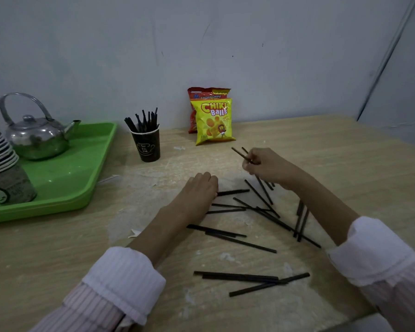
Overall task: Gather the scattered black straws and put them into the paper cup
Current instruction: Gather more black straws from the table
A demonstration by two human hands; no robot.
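Note:
Several black straws (240, 240) lie scattered on the wooden table (333, 164) between and below my forearms. A black paper cup (146, 146) stands upright at the back, left of centre, with several straws sticking out of it. My right hand (265, 165) is raised slightly above the table, right of the cup, and pinches a couple of black straws (240, 153) that point up and left. My left hand (200, 188) rests knuckles-up on the table, fingers curled, touching the end of a straw (233, 192) lying there.
A green tray (67, 178) at the left holds a metal kettle (37, 136) and a stack of paper cups (3, 164). Two snack bags (213, 121) lean against the wall behind the work area. The table's right edge runs near my right sleeve.

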